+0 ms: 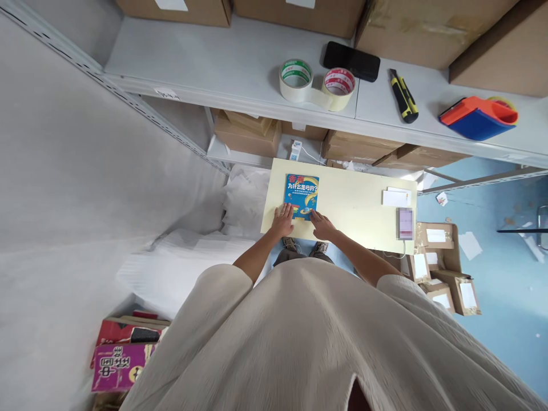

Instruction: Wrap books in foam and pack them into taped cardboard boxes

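A blue book with red, white and yellow cover print lies flat on the pale yellow table. My left hand rests at its lower left edge, fingers stretched out and the tips touching the cover. At the lower right corner, my right hand lies with fingers extended, its fingertips on the book's edge. Neither hand grips the book. Toward the table's right end are some white papers and a phone-like device with a lit screen and a cable.
Above the table, a grey shelf holds two tape rolls, a black phone-shaped item, a box cutter, an orange-and-blue tape dispenser and cardboard boxes. Cartons stand right; stacked books sit lower left.
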`<state>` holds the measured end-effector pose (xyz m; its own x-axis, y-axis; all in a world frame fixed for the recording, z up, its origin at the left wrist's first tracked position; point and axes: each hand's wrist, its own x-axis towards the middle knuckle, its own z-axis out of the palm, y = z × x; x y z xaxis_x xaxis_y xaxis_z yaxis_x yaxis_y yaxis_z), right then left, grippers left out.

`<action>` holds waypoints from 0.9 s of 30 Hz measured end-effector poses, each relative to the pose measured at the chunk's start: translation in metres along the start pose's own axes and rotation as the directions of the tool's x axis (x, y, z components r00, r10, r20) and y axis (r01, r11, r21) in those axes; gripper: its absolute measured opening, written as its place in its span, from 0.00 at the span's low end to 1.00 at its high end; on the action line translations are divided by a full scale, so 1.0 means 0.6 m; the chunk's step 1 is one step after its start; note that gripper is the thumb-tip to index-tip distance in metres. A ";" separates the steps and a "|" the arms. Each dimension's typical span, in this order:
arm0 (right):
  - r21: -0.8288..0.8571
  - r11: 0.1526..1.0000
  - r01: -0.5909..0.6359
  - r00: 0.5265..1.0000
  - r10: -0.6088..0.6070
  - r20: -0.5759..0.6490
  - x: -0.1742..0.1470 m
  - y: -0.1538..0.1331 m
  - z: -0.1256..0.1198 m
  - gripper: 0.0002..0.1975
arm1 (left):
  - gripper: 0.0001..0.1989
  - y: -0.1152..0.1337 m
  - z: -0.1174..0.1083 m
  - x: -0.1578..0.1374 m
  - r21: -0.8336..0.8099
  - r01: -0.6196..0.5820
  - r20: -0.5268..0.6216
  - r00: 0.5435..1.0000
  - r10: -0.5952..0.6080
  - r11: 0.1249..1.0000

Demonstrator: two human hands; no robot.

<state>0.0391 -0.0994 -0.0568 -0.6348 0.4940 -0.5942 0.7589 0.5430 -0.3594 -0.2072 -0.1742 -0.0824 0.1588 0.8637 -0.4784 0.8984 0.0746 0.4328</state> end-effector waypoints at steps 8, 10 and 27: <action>-0.017 0.999 -0.038 0.999 0.039 0.027 0.093 -0.062 -0.039 0.50 | 0.66 -0.043 -0.033 0.030 0.017 0.124 -0.056 0.991 -0.123 0.992; -0.021 0.999 -0.037 0.999 0.038 0.033 0.106 -0.071 -0.048 0.50 | 0.69 -0.053 -0.040 0.040 0.017 0.136 -0.058 0.989 -0.135 0.991; 0.062 0.998 -0.017 1.000 0.019 -0.019 0.099 -0.056 -0.074 0.46 | 0.74 -0.067 -0.062 0.042 0.011 0.174 -0.074 0.982 -0.172 0.985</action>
<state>-0.0304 -0.0582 -0.0479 -0.6233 0.5171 -0.5866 0.7773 0.4915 -0.3926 -0.2547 -0.1369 -0.0831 -0.0294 0.8725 -0.4878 0.9167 0.2181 0.3348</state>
